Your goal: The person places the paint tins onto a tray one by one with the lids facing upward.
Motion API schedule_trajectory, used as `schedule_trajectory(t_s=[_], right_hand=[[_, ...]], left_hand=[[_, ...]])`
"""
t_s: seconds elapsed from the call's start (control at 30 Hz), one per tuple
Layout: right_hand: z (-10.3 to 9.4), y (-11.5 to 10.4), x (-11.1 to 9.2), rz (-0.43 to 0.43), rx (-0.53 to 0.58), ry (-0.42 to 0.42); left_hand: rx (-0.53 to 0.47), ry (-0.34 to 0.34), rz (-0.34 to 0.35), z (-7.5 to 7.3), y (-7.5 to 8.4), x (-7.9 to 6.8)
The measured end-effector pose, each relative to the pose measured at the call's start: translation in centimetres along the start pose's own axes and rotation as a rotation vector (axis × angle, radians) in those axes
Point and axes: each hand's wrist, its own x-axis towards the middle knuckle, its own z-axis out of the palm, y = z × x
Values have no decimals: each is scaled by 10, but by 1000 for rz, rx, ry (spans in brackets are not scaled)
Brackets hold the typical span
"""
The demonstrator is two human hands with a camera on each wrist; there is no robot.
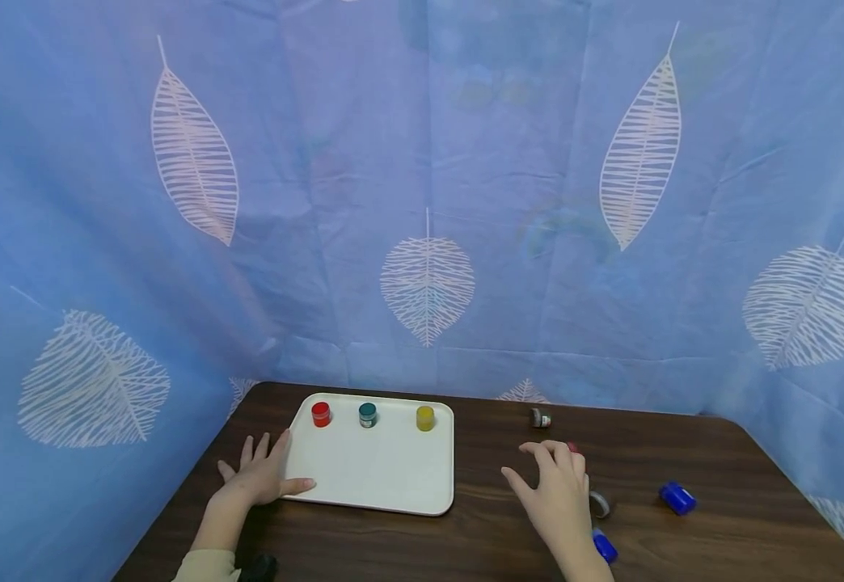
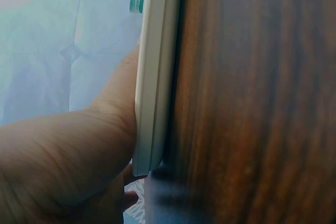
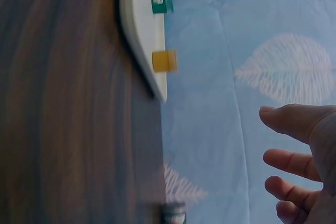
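Observation:
A white tray [image 1: 378,477] lies on the dark wooden table [image 1: 487,533] and carries a red jar [image 1: 321,414], a teal jar [image 1: 367,415] and a yellow jar [image 1: 425,418] in a row along its far edge. My left hand [image 1: 262,473] rests flat at the tray's left front corner, fingers spread, thumb on the rim [image 2: 155,77]. My right hand [image 1: 554,483] hovers right of the tray with loosely spread fingers [image 3: 294,156], holding nothing. A small red thing [image 1: 572,446] peeks out just beyond its fingertips. The right wrist view shows the tray [image 3: 140,35] with its yellow jar [image 3: 165,61].
A small dark jar [image 1: 541,419] stands beyond the right hand. Two blue jars [image 1: 677,497] [image 1: 605,546] and a grey ring-like cap [image 1: 600,504] lie to the hand's right. Blue leaf-print cloth [image 1: 429,242] walls in the table on three sides.

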Motion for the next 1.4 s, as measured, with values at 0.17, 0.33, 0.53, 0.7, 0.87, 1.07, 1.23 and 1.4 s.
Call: schedule_trajectory(t_s=[0.17,0.33,0.53,0.7,0.87,1.07,1.23,1.4], right_hand=[[-13,13,-9,78,-9,-48],[-25,25,-16,156,-30,-85],[-35,42,-25,213,-74,-114],[-41,57,-27,220,-116,-165],[-43,74,-27,221,-182,-239],[-43,86,-24,232,-232,-319],[-44,92,-24,236,-260,-365],[-44,97,-26,234,-277,-407]], left_hand=[[9,2,4,-3,0,-1],[19,5,6,-1,0,0],[11,-4,-2,1,-1,0],[1,-3,-3,-1,-1,-2],[1,-4,6,-1,-1,-1],[7,-6,-1,-2,-1,-1],[12,-5,6,-2,0,-1],[14,-8,10,-1,-1,0]])
